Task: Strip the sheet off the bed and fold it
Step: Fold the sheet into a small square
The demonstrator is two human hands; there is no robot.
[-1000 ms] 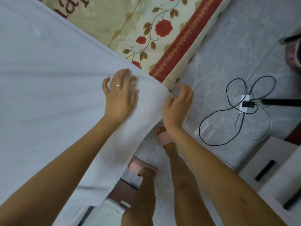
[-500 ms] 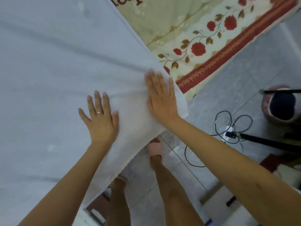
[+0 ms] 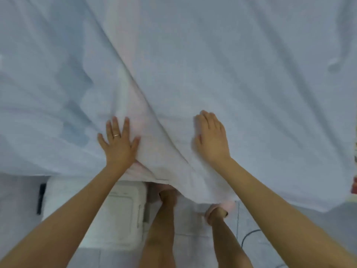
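1. The white sheet [image 3: 231,64] is spread over the bed [image 3: 355,184] and fills most of the view. Its near edge is draped over the side towards the floor [image 3: 193,238].
2. The left hand [image 3: 118,144] is laid flat on the cloth with its fingers [image 3: 115,124] straight and spread apart. The right hand [image 3: 211,140] is also laid flat, with its fingers close together and slightly blurred. No cloth is gripped or pinched by either hand.
3. A raised crease [image 3: 154,117] runs diagonally across the sheet and passes between the two hands. The step in hand is judged to be smoothing before a fold is made.
4. If the fold is made over this crease, slack cloth may be trapped inside. A lumpy, skewed fold would then be likely.
5. Because the sheet is only pressed and not held, it could be dragged off the bed by the weight of the hanging edge once the pressure is lifted.
6. The hanging edge is close to the feet and a pink slipper [image 3: 224,206], so it could be stepped on and pulled out of line.
7. A white box [image 3: 116,215] and a dark cable [image 3: 249,234] lie on the floor near the feet. The hem could be snagged on either if it is swept downwards, and the cable could be tripped over during a sideways step.
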